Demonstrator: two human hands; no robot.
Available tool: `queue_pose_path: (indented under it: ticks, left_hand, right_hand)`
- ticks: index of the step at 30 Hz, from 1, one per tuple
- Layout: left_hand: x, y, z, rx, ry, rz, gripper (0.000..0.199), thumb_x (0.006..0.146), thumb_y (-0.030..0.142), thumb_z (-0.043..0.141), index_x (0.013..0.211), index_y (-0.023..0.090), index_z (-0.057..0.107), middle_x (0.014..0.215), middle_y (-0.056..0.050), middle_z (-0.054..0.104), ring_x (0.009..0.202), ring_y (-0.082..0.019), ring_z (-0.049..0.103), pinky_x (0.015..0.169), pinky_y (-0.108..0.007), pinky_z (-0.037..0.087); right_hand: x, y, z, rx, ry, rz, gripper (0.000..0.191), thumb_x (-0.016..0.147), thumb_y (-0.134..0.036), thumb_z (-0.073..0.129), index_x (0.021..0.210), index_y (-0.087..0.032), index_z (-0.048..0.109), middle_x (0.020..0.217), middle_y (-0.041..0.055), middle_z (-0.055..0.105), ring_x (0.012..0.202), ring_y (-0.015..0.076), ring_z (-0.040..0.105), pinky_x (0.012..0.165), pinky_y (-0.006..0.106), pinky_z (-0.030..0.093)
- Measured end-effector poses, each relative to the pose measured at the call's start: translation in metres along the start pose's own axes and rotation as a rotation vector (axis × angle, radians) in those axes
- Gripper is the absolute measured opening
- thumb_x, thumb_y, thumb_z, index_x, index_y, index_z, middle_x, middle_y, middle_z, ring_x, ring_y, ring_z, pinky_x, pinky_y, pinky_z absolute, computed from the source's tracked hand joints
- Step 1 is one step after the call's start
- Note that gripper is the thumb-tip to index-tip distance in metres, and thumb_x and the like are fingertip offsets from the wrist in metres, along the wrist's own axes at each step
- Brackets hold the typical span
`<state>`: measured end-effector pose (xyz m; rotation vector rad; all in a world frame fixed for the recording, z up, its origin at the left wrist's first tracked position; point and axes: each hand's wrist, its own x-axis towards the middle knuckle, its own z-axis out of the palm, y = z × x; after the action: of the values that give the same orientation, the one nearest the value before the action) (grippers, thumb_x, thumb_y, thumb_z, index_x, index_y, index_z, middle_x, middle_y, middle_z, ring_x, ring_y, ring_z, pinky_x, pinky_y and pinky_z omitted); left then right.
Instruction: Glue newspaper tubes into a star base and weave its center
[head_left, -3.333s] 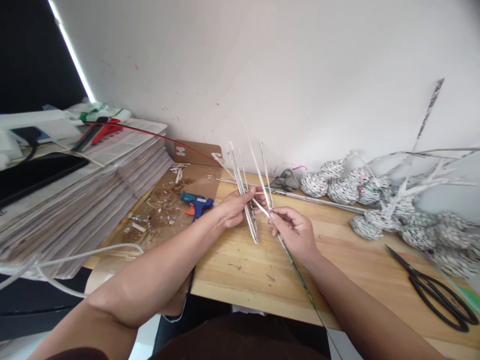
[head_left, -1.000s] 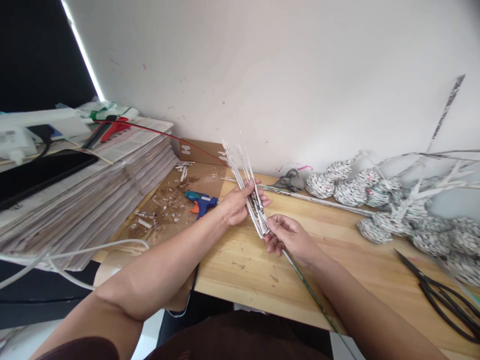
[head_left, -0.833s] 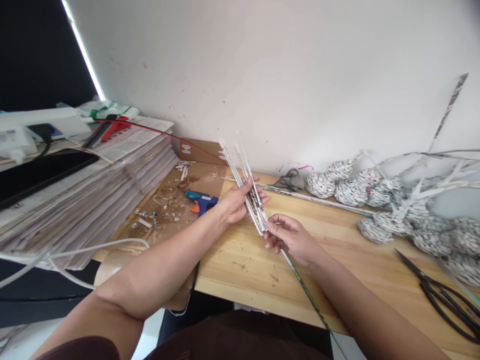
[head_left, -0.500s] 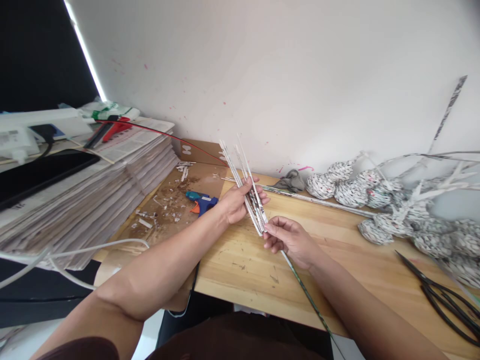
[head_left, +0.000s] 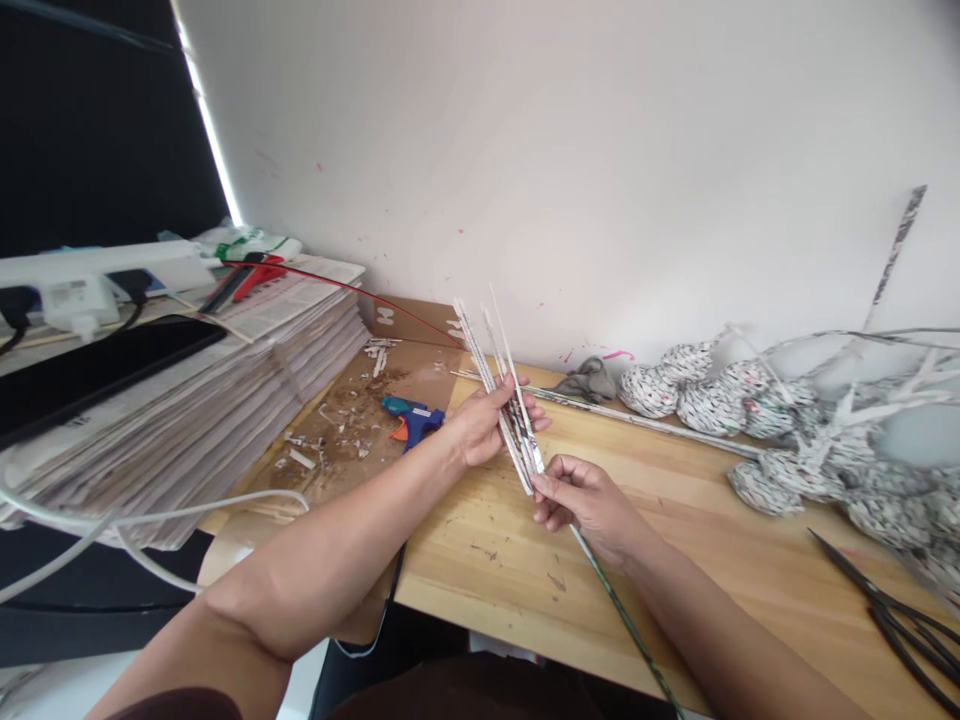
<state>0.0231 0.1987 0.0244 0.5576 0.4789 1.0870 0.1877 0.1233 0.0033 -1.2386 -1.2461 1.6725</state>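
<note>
My left hand (head_left: 486, 425) is closed around a bundle of thin rolled newspaper sticks (head_left: 478, 350). They fan upward past its fingers, and their lower ends reach toward my other hand. My right hand (head_left: 577, 503) pinches the lower end of a rolled paper stick between thumb and fingers. A long green-and-white paper stick (head_left: 616, 607) runs from beneath my right hand down past the table's front edge; whether it joins the pinched stick is hidden by the hand. Both hands are held above the wooden table (head_left: 457, 560).
Left lie a blue glue gun (head_left: 416, 420) and paper scraps on cardboard (head_left: 352, 400), beside a tall newspaper stack (head_left: 300, 370) with a phone (head_left: 112, 365). Woven paper balls (head_left: 649, 390), a grey cloth (head_left: 589, 380) and black scissors (head_left: 885, 600) are to the right. A long paper rod (head_left: 645, 420) lies behind.
The whole view has shifted slightly, so everything sits a little lower and further right. Both hands keep the same hold on the paper sticks.
</note>
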Motion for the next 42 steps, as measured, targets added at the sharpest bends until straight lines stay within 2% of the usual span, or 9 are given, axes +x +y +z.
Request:
queue_pose_path:
  ticks: [8,12,15,18,26,31,37,42]
  left_hand:
    - [0.0017,0.0015,0.0,-0.015,0.006,0.011,0.016,0.091,0.028,0.05,0.095,0.014,0.056,0.068,-0.003,0.06,0.062,-0.015,0.065,0.076,-0.041,0.058]
    - [0.0011,0.0021,-0.0001,-0.016,0.015,0.007,0.016,0.093,0.027,0.048,0.095,0.013,0.056,0.068,-0.002,0.06,0.062,-0.015,0.065,0.077,-0.041,0.058]
    - [0.0001,0.0022,0.0006,-0.01,0.01,-0.001,0.018,0.093,0.028,0.046,0.095,0.014,0.055,0.067,-0.002,0.059,0.062,-0.015,0.065,0.078,-0.042,0.058]
    - [-0.0008,0.0023,0.0018,-0.007,0.01,-0.005,0.018,0.094,0.029,0.045,0.095,0.014,0.055,0.067,-0.002,0.059,0.062,-0.014,0.064,0.079,-0.042,0.057]
    - [-0.0005,-0.0003,0.0022,0.003,0.006,0.022,0.019,0.093,0.029,0.047,0.098,0.013,0.057,0.07,-0.004,0.062,0.065,-0.016,0.066,0.084,-0.043,0.055]
    - [-0.0025,-0.0021,0.0034,0.009,-0.028,-0.012,0.022,0.094,0.028,0.046,0.102,0.012,0.058,0.076,-0.007,0.066,0.072,-0.019,0.069,0.085,-0.043,0.054]
    - [-0.0029,-0.0037,0.0028,0.015,-0.033,-0.009,0.023,0.094,0.026,0.045,0.108,0.013,0.058,0.077,-0.006,0.067,0.072,-0.018,0.069,0.084,-0.042,0.055]
    - [-0.0024,-0.003,0.0029,0.017,-0.013,-0.01,0.03,0.096,0.028,0.04,0.118,0.015,0.055,0.087,-0.01,0.07,0.078,-0.02,0.07,0.085,-0.043,0.054]
  right_hand:
    - [0.0022,0.0025,-0.0014,0.039,0.017,0.025,0.036,0.07,-0.044,0.077,0.075,-0.018,0.052,0.072,-0.0007,0.065,0.059,0.0121,0.067,0.051,0.02,0.05]
    - [0.0027,0.0004,-0.0012,0.08,0.018,0.038,0.035,0.074,-0.047,0.074,0.081,-0.019,0.054,0.075,-0.0001,0.066,0.061,0.0121,0.068,0.051,0.019,0.05]
    - [0.0022,0.0002,-0.0014,0.018,-0.023,0.059,0.036,0.077,-0.051,0.069,0.086,-0.018,0.056,0.075,-0.0001,0.065,0.061,0.0126,0.068,0.049,0.018,0.049]
    - [0.0008,0.0009,-0.0007,-0.084,-0.06,0.076,0.041,0.08,-0.057,0.062,0.082,-0.016,0.056,0.072,0.0008,0.064,0.058,0.0132,0.068,0.042,0.018,0.043]
    - [0.0006,0.002,0.0026,-0.141,0.026,-0.007,0.042,0.079,-0.058,0.06,0.075,-0.018,0.052,0.062,-0.0041,0.058,0.044,0.0089,0.059,0.036,0.017,0.036]
    - [0.0031,0.0017,0.0015,-0.129,0.04,-0.038,0.041,0.08,-0.058,0.06,0.076,-0.018,0.052,0.064,-0.0033,0.06,0.048,0.0103,0.062,0.038,0.018,0.04]
    - [0.0037,0.0029,0.0017,-0.208,0.044,-0.048,0.042,0.081,-0.058,0.058,0.075,-0.018,0.054,0.066,-0.001,0.061,0.048,0.012,0.063,0.038,0.019,0.041]
    - [0.0044,0.005,-0.0002,-0.25,0.155,-0.162,0.039,0.083,-0.057,0.057,0.076,-0.019,0.055,0.065,-0.0012,0.06,0.046,0.0121,0.061,0.037,0.02,0.042]
